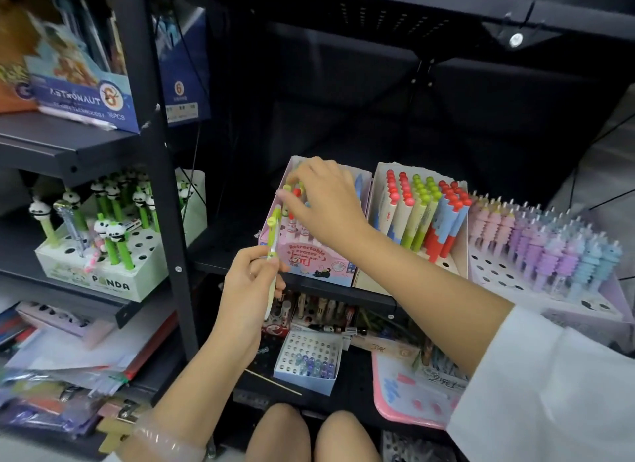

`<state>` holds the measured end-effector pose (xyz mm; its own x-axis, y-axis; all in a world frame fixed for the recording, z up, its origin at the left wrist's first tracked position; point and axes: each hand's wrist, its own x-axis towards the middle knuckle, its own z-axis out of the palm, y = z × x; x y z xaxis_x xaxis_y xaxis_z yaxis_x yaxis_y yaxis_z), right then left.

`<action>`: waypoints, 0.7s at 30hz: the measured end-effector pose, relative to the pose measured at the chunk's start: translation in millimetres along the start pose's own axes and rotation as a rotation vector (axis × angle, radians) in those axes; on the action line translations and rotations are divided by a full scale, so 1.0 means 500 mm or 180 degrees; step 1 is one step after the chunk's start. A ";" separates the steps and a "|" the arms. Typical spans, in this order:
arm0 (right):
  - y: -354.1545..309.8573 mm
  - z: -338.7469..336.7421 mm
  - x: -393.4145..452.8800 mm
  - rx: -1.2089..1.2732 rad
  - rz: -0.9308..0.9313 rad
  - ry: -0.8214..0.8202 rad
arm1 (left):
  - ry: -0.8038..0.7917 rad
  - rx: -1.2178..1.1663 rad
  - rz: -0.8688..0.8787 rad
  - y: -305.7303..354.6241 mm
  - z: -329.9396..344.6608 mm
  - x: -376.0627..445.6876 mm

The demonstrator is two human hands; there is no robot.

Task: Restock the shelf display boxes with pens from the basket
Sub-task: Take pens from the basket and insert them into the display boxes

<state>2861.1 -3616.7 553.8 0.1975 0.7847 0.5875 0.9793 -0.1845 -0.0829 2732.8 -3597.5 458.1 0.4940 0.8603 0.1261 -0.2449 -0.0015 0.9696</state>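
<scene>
The pen is slim and pale with a lime-green clip and top, standing nearly upright in the left hand, whose fingers and thumb pinch it at mid-barrel, just in front of the pink display box. That box, printed "Retractable eraser", sits on the black shelf and holds a few pens with green and red tops; the right hand reaches down into it from above, fingers curled among those tops, though whether it grips one cannot be told because of blur.

Just right of the right hand stands a cream box packed with rows of pens topped by red and green knobs. Further right, a lilac tray with round holes carries pink, purple and blue ridged pens.

Well to the left of the left hand, on a neighbouring shelf, a white box marked "PANDA" holds green pens with panda heads. Below both hands, on a lower level, lies a small white holed box with a few blue and purple pieces in its front rows.
</scene>
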 end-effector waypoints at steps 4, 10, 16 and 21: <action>-0.025 -0.030 -0.012 0.1452 0.0387 -0.0893 | -0.0028 -0.0068 0.0257 0.012 0.018 0.002; 0.001 -0.076 0.050 0.2218 0.1093 0.0362 | -0.0029 0.0245 0.0518 0.010 0.005 0.015; 0.046 -0.062 0.110 0.1803 0.1031 0.0772 | -0.0327 0.1503 0.0630 0.000 -0.047 0.052; 0.060 0.007 0.097 0.0940 0.0927 -0.0302 | -0.0523 0.1714 0.0492 -0.014 -0.065 0.063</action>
<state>2900.1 -3582.1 577.3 0.4575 0.7784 0.4298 0.8496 -0.2399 -0.4697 2723.0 -3554.0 448.3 0.6196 0.7393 0.2637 0.1130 -0.4165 0.9021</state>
